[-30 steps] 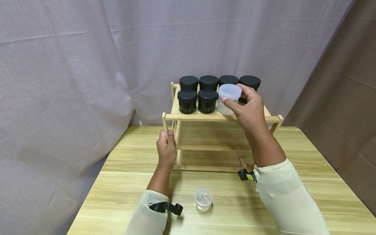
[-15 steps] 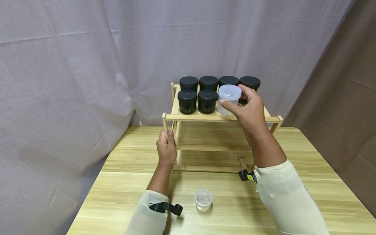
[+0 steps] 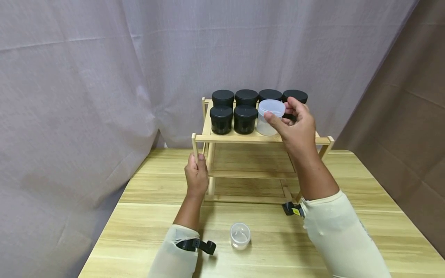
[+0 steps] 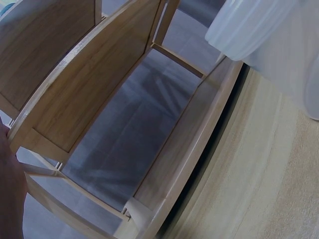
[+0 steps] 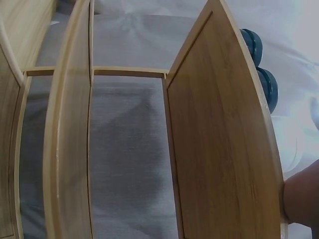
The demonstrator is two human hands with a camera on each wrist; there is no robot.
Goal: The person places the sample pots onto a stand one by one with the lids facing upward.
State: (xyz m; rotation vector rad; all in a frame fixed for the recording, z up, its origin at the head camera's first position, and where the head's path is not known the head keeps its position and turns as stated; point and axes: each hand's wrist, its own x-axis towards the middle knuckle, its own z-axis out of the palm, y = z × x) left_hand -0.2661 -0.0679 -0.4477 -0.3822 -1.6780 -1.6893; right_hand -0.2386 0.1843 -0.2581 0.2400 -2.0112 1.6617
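Note:
A translucent white jar with a screw lid [image 3: 269, 123] stands on the top shelf of a wooden rack [image 3: 240, 138], at the right of the front row. My right hand [image 3: 299, 125] is beside it. The thumb overlaps the jar's near side, and the loosely bent fingers lie just off its right edge. My left hand [image 3: 197, 175] grips the rack's left front post below the top shelf. Several black lidded jars [image 3: 245, 119] share the shelf, two to the left of the translucent one and a row behind. The right wrist view shows the shelf's underside [image 5: 219, 124].
A small clear open cup [image 3: 240, 236] stands on the wood-grain table [image 3: 139, 216] in front of the rack, between the forearms. It looms large in the left wrist view as a ribbed cup [image 4: 249, 25]. Two lower shelves [image 3: 253, 175] sit below. Grey curtain [image 3: 104, 77] hangs behind.
The right hand's fingers have come away from the jar's right side and its thumb has shifted right. The jar stays in place; the left hand keeps its grip on the post.

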